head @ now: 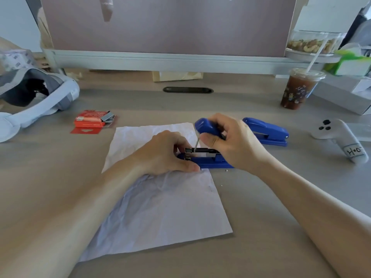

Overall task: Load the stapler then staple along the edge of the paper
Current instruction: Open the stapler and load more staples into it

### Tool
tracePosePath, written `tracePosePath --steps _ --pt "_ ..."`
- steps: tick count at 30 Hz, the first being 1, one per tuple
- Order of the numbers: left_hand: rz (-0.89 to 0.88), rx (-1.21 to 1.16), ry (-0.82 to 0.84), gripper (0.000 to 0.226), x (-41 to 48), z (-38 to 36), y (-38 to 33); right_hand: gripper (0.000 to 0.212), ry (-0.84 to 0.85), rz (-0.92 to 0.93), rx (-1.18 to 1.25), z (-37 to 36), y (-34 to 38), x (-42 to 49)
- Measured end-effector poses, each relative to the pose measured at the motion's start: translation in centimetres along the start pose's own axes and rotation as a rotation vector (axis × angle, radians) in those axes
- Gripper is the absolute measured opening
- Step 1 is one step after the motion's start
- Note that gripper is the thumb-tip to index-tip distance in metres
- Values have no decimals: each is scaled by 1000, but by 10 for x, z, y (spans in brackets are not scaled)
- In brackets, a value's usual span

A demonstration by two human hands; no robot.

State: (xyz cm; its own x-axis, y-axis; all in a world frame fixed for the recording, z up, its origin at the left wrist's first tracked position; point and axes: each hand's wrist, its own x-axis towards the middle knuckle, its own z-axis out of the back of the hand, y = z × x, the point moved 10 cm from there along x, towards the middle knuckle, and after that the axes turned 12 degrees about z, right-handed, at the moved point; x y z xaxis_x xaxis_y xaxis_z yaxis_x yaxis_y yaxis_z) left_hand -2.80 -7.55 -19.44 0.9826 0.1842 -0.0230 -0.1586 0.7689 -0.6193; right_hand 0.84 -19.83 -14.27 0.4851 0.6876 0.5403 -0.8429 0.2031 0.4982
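Holding the stapler (208, 160) open at 2 o'clock on the paper (164, 207), the right hand (232, 141) grips the raised blue lid (204, 126). The left hand (166, 153) curls round the magazine's front. Loading seems to be underway. The next move likely calls for seating staples from the box (90, 119) at 10 o'clock, then closing the lid.

Stapler (208, 163): your left hand (166, 151) covered its front end.
Tray (200, 151): too small to tell if staples were inside.
Lid (206, 126): your right hand (230, 141) hid its back part.
Headset (40, 101): the left edge cut it off.
Red box (90, 119): its print was too blurred to read.
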Motion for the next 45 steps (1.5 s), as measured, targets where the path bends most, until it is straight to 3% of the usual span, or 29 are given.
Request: tracePosePath --steps 9,15,19,23,27,31,37,42,45 --pt "-43 -6 4 22 -2 0 -7 9 -169 -108 190 57 -23 -21" --pt "-72 -28 1 25 -1 0 -7 18 -145 -185 185 91 -47 -43" --pt "-98 -48 -12 25 1 2 -6 19 -111 -272 7 100 -70 -64" --pt "-141 -72 -4 29 1 3 -6 24 61 -317 -111 81 -88 -77" --pt "-160 -72 -20 40 2 5 -3 31 120 -295 -191 72 -88 -74" --pt "-177 -39 -27 43 -2 5 -5 26 128 -218 -214 63 -72 -70" --pt "-119 22 -11 38 -5 5 -6 12 95 -83 -211 44 -34 -46" --pt "-47 127 84 28 -3 14 -1 10 205 6 -235 18 -2 2" --pt "-8 91 4 28 -2 41 17 10 275 80 -233 -13 20 35"
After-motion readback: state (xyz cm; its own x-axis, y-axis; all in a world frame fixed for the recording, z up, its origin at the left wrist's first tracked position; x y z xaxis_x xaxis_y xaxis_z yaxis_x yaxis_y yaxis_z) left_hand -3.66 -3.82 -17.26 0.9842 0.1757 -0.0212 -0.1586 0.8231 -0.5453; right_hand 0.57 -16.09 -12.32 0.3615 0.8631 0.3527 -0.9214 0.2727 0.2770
